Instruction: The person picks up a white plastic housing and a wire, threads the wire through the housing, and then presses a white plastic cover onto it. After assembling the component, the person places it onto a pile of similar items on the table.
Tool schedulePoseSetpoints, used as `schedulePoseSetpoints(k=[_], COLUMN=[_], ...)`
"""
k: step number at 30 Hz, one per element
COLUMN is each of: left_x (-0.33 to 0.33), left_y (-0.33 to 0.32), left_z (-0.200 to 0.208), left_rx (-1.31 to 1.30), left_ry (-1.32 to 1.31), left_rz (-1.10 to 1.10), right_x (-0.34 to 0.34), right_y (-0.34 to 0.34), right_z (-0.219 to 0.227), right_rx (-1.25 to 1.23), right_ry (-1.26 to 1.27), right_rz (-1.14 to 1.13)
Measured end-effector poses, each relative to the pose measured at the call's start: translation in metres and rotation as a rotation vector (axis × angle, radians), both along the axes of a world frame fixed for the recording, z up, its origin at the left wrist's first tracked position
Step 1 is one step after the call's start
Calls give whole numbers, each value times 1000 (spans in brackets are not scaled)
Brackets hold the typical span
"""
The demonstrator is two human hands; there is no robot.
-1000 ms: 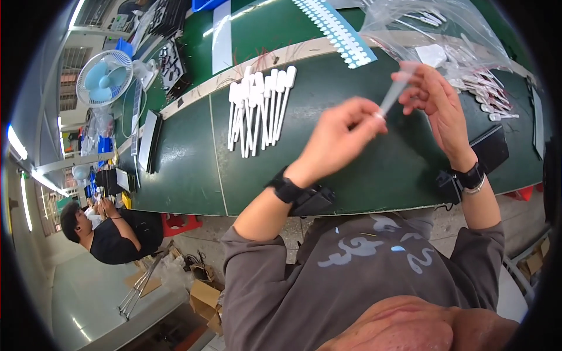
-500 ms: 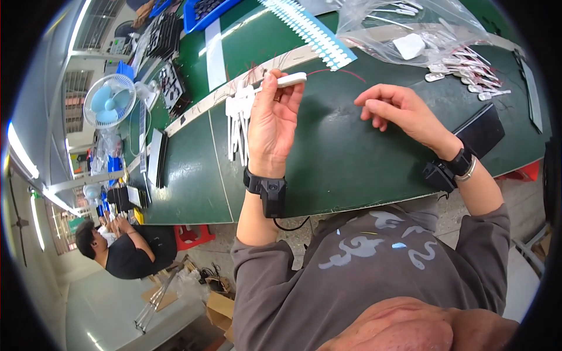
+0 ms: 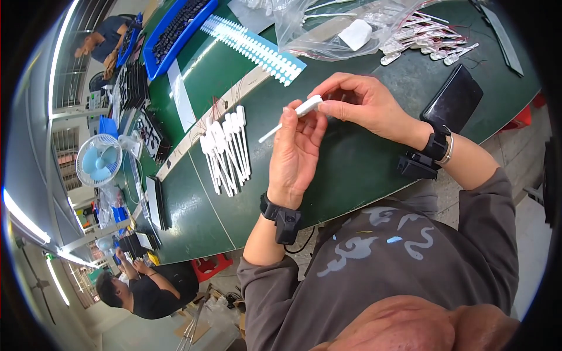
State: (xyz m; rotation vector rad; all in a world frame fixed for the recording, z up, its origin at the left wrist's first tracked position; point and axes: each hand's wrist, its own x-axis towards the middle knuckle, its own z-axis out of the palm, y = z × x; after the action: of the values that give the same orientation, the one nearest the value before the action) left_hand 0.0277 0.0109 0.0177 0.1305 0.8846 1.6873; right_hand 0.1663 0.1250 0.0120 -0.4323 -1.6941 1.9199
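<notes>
Both hands pinch the same white stick (image 3: 291, 117) mid-frame, just above the green table (image 3: 351, 169). Left hand (image 3: 297, 153) has its fingertips closed on the thicker end from below, and right hand (image 3: 364, 104) grips that same end from the upper right, thumb and forefinger tight. Thin tail of the stick pokes out to the left. Left of the hands there's a row of white sticks (image 3: 225, 153) lying on the table. Top right sits a clear bag (image 3: 345, 26), more small white parts (image 3: 427, 42), and a black phone (image 3: 452, 99) near the right wrist.
</notes>
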Motion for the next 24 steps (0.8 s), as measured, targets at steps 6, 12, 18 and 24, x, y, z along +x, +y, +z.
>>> schedulePoseSetpoints(k=[6,12,18,24], left_x=[-12,-6,1,2], left_y=[-18,-16,-19,-19], left_z=[-2,-9,-8,-4], left_rx=[16,61,6,-63], left_ry=[-83,1414,1114,1171], left_rz=[-589,65,-90,-135], right_x=[2,9,6,3], right_y=[6,5,2,1], right_z=[0,11,10,-1], right_rx=[312,423,385,227], right_ry=[82,17,3,23], right_rz=[-226,-116,-55,-2])
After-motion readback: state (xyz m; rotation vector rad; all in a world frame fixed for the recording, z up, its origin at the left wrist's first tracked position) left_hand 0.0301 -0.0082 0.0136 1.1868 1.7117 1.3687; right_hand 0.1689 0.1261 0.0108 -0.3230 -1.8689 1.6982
